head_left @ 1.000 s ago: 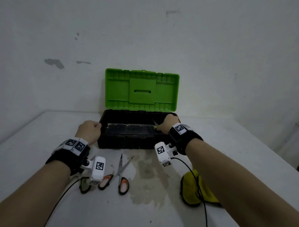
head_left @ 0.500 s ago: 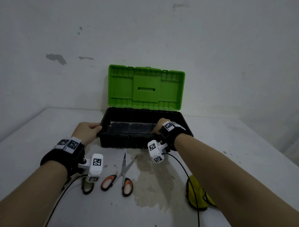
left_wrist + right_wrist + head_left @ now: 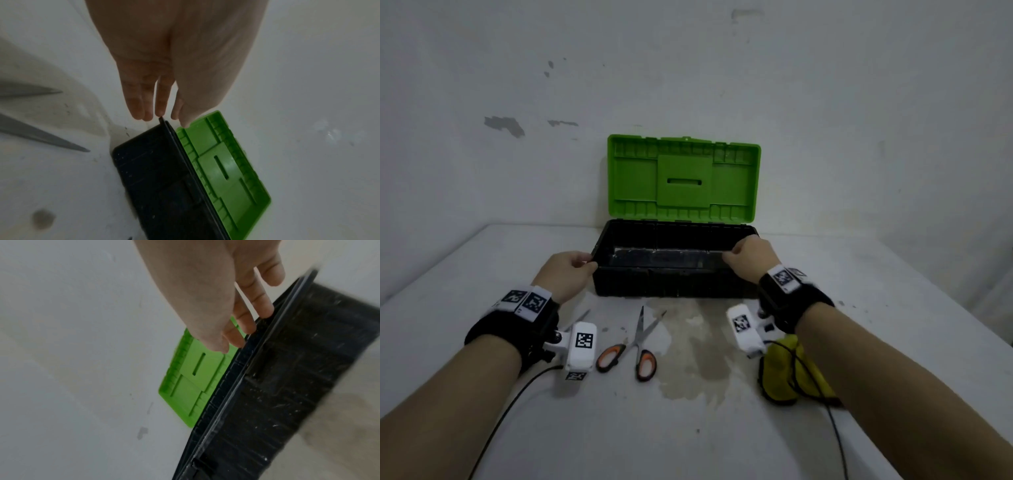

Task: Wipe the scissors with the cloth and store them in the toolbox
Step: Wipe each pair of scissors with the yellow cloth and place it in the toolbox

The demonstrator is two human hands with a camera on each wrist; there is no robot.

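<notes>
A white, stained tabletop (image 3: 688,428) carries everything. Nearest the viewer, in front of the toolbox, lie orange-handled steel scissors (image 3: 635,342), blades spread open and pointing toward the box. A crumpled yellow cloth (image 3: 787,373) lies in front of the toolbox's right end, partly under the right forearm. Another blade tip shows beside the left wrist camera. Farther back stands the black plastic toolbox (image 3: 674,284), its bright green lid (image 3: 683,178) raised upright against the wall. The left hand (image 3: 566,270) grasps the box's left rim with curled fingers. The right hand (image 3: 751,255) grips the right end of the front rim the same way.
</notes>
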